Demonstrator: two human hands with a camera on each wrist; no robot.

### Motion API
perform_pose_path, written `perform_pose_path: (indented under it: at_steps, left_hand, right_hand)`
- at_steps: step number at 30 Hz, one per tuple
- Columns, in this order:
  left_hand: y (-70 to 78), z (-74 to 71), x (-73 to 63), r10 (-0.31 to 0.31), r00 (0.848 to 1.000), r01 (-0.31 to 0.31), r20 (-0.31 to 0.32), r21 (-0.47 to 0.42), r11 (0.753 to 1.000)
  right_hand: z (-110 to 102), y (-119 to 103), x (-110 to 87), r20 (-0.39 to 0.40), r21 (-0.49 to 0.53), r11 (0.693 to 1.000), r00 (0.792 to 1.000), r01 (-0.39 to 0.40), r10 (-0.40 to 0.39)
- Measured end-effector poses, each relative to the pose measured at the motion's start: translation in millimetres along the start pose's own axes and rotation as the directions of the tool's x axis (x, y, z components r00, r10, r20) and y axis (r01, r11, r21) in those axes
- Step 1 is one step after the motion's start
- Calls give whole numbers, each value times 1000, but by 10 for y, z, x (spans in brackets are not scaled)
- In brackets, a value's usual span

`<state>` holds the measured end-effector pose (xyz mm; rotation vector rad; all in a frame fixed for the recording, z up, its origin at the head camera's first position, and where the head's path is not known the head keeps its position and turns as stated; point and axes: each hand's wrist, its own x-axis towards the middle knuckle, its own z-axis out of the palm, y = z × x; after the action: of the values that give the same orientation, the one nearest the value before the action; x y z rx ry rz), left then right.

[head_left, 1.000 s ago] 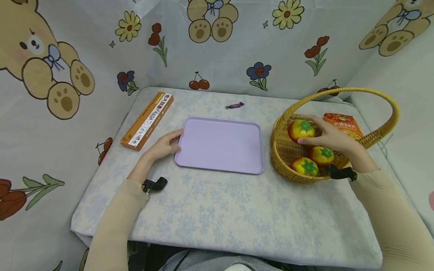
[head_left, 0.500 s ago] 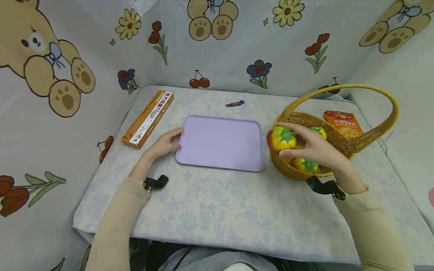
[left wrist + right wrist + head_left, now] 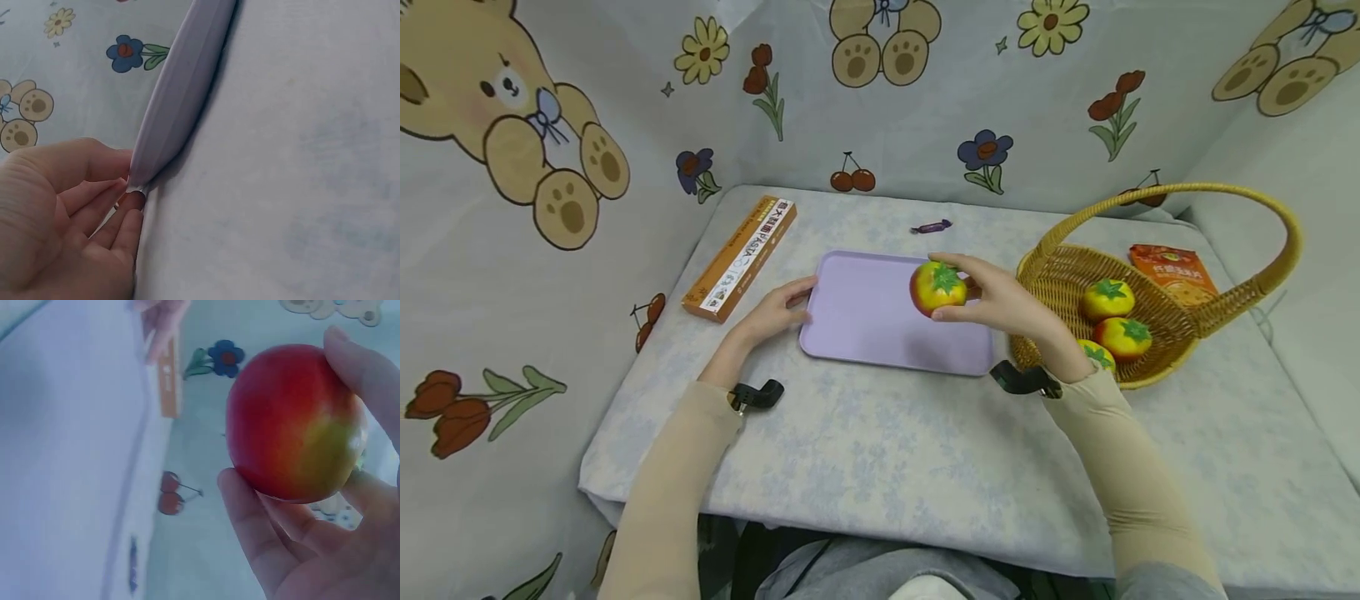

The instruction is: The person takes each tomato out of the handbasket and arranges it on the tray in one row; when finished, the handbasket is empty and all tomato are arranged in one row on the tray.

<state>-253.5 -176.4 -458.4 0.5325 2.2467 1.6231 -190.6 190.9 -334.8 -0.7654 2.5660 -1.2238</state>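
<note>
Above the lilac tray [image 3: 865, 333], my right hand [image 3: 1007, 304] grips a red-and-yellow tomato [image 3: 937, 287] with a green star-shaped top. The right wrist view shows the tomato [image 3: 294, 422] between the thumb and the curved fingers, its red underside toward the camera. My left hand [image 3: 775, 312] rests at the tray's left edge; in the left wrist view its relaxed fingertips touch the tray rim [image 3: 169, 112]. Several similar tomatoes [image 3: 1122, 337] lie in the yellow wicker basket [image 3: 1180, 354] at the right, one partly hidden by my right wrist.
A brown pasta box [image 3: 741, 258] lies at the back left. Behind the tray is a small purple wrapped candy [image 3: 931, 227]. An orange-red snack packet [image 3: 1176, 275] lies behind the basket, whose tall handle [image 3: 1225, 192] arches upward. A patterned cloth backdrop [image 3: 910, 125] borders the table.
My right hand has lifted a tomato out of the basket and carried it left over the tray. My left hand stays at the tray's edge. The view has shifted slightly.
</note>
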Motion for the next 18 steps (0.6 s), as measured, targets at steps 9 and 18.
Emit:
perform_pose_path:
  at_steps: [9, 18]
  left_hand:
    - [-60, -20, 20, 2, 1000, -1, 7, -94, 996]
    - [-47, -21, 3, 2, 1000, -2, -1, -98, 995]
  right_hand:
    - [311, 225, 685, 36, -20, 990, 989, -139, 140]
    - [627, 246, 1229, 86, -16, 991, 988, -131, 132]
